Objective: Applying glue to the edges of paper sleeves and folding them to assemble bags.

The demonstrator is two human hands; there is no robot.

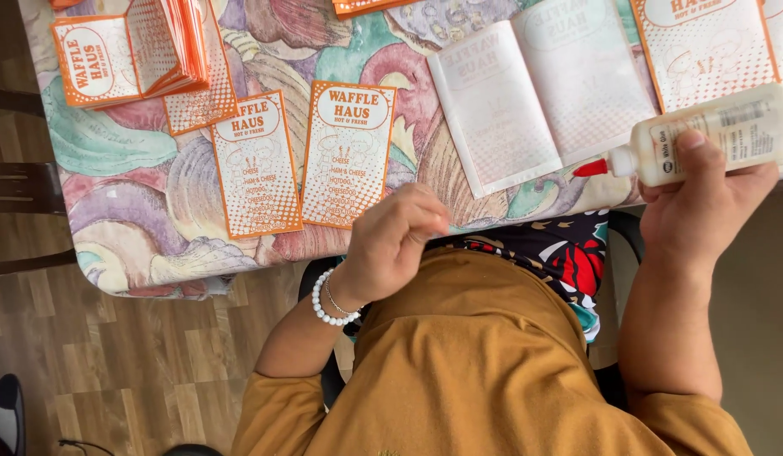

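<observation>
Your right hand (704,198) gripped a white glue bottle (717,135) over the table edge. Your left hand (391,241) curled loosely, empty, near 2 orange paper bags (303,160) on the floral tablecloth (138,194); wood floor (113,355) below.

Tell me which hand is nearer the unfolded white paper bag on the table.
Right. The right hand holds a glue bottle whose red tip almost touches the white paper bag. The left hand hovers below the table edge, farther off.
</observation>
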